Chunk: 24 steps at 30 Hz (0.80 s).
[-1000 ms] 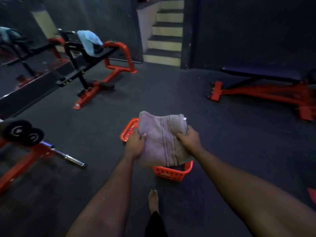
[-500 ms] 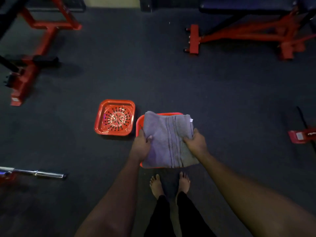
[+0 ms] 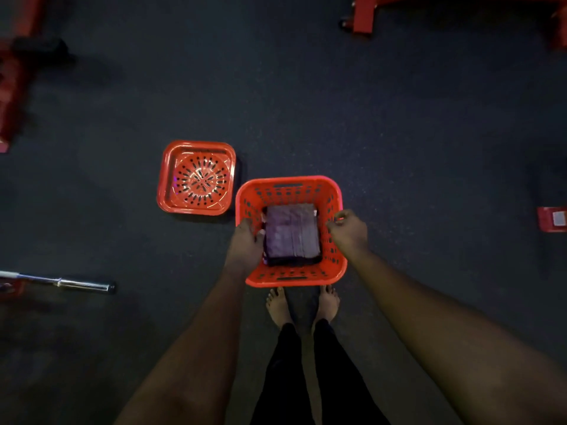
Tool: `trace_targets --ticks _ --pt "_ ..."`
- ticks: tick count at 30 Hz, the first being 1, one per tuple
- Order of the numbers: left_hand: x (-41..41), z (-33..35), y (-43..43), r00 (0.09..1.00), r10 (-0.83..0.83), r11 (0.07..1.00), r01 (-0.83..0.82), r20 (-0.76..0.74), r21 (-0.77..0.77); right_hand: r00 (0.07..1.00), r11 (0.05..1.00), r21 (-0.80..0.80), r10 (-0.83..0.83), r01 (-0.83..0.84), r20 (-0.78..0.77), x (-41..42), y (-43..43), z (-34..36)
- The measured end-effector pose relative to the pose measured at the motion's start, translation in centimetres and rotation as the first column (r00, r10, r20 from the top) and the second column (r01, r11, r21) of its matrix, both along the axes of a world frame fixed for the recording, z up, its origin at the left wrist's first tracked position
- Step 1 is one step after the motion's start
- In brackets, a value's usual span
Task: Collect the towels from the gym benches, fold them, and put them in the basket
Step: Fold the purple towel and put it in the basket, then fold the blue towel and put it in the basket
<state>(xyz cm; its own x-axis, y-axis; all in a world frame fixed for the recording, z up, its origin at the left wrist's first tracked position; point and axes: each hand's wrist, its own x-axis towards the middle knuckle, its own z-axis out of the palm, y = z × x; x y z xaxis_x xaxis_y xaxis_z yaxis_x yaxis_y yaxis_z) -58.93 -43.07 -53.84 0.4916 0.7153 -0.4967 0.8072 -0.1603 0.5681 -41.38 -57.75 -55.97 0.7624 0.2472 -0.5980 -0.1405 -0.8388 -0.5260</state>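
Dark rubber gym flooring [image 3: 429, 148] carries an orange perforated plastic basket [image 3: 294, 279]; the folded grey-purple towel [image 3: 291, 233] lies flat inside, squared to fit. Above the rim, the right hand [image 3: 348, 230] hovers loosely curled, holding nothing; the left hand [image 3: 245, 243] bends at the towel's edge, grip unclear.

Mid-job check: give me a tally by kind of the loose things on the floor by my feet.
Red perforated plastic basket: 1
Shallow red perforated plastic tray, beside the basket: 1
Folded purple-grey towel, inside the basket: 1
Steel barbell end: 1
Total: 4
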Motion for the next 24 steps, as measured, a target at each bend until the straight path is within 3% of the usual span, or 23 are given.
trace_targets --ticks 9,18,24 --pt "2.9 9.6 3.3 0.983 -0.030 0.992 0.008 0.183 0.123 0.996 0.956 0.284 0.051 -0.069 0.070 4.9 5.5 9.4" --pt "2.6 22.7 8.4 0.886 0.068 0.926 -0.227 0.459 0.301 0.962 0.814 0.520 0.164 -0.257 0.220 6.1 11.9 24.3" --pt "-1.2 27.0 12.0 0.841 0.082 0.870 -0.322 0.535 0.373 0.935 0.718 0.601 0.230 -0.350 0.270 3.3 16.4 29.7"
